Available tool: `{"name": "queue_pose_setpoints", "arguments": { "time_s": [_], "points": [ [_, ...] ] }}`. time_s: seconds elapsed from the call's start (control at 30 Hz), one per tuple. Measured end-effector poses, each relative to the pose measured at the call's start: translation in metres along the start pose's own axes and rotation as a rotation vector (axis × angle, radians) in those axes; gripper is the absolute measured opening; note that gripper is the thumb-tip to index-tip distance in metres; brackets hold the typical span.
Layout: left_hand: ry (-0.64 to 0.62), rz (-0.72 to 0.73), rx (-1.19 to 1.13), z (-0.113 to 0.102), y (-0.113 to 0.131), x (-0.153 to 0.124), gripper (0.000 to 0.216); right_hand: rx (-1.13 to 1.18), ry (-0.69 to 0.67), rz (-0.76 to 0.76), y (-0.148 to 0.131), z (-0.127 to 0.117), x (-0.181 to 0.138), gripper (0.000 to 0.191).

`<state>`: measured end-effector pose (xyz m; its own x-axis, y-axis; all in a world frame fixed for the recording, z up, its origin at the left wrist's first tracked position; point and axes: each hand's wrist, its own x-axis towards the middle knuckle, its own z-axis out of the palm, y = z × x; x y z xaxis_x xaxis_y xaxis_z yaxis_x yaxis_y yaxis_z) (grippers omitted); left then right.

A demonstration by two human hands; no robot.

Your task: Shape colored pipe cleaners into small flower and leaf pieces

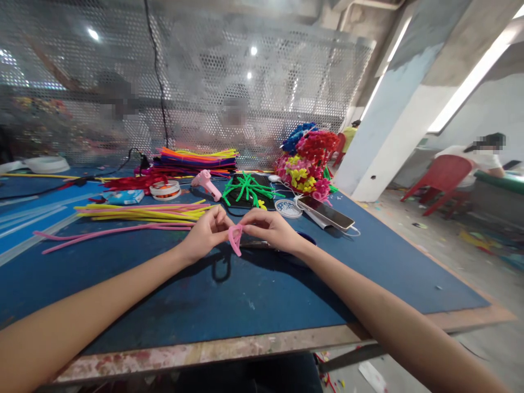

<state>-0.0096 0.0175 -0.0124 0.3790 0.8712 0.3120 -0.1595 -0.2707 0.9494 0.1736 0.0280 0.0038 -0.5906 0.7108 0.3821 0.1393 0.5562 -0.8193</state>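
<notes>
A pink pipe cleaner (234, 243), bent into a loop, hangs between my two hands above the blue table. My left hand (208, 232) pinches it from the left. From the right, my right hand (268, 228) grips the same piece with thumb and fingertips. Scissors (256, 245) lie on the table behind and under my right hand, their handles partly hidden by the wrist. Just beyond my left hand are straight pink pipe cleaners (118, 233) and a bundle of yellow and pink ones (139, 212).
A pink glue gun (207, 184) stands behind my hands, near green pipe cleaner pieces (249, 188). A phone (326, 212) with a cable lies at right, before a pile of fuzzy flowers (309, 158). A tape roll (165, 190) sits left. Another person (487, 158) sits far right.
</notes>
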Motion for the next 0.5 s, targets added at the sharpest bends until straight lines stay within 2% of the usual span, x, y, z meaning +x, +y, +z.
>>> {"name": "queue_pose_setpoints", "arguments": {
  "time_s": [0.1,0.3,0.5],
  "points": [
    [-0.051,0.003,-0.014,-0.001,0.0,-0.003,0.039,-0.098,0.035,-0.071,0.01,-0.007,0.002,0.013],
    [-0.088,0.036,0.013,0.0,0.005,-0.005,0.038,-0.203,0.07,-0.048,0.021,-0.016,0.005,0.012],
    [-0.202,0.063,0.0,0.009,0.008,-0.012,0.037,-0.596,0.192,-0.141,0.027,-0.027,0.005,0.011]
  ]
}}
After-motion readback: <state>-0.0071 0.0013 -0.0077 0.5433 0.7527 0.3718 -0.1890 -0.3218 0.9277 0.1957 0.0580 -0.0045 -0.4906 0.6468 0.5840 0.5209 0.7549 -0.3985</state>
